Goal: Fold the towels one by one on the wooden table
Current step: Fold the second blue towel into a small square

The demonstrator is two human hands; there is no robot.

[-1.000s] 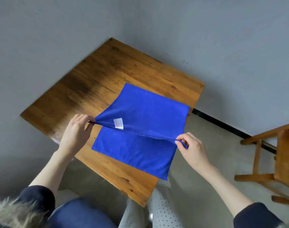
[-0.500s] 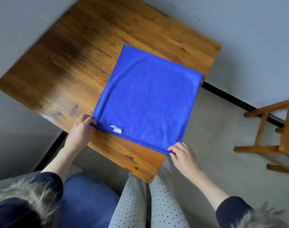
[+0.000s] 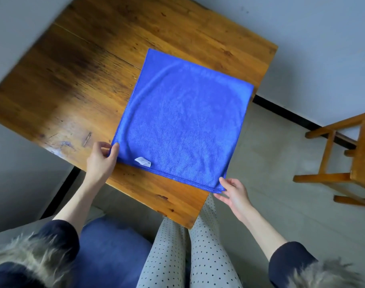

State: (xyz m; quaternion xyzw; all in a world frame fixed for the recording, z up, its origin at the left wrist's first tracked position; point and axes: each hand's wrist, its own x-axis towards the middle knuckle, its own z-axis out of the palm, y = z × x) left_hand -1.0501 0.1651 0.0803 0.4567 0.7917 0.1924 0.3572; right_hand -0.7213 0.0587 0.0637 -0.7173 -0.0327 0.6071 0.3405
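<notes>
The blue towel [image 3: 183, 121] lies flat on the wooden table [image 3: 83, 80], long axis running lower centre to upper right. The left hand [image 3: 101, 159] pinches its lower-left corner; the right hand [image 3: 233, 194], fingers relaxed, touches the lower-right corner.

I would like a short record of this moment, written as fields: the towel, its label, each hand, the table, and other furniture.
towel: blue towel, lying flat on the table, its near right corner past the table edge
label: white tag near the towel's near edge, towards the left
left hand: left hand pinches the near left corner
right hand: right hand at the near right corner, fingers relaxed; grip cannot be told
table: wooden table
other furniture: wooden chair at the right
</notes>
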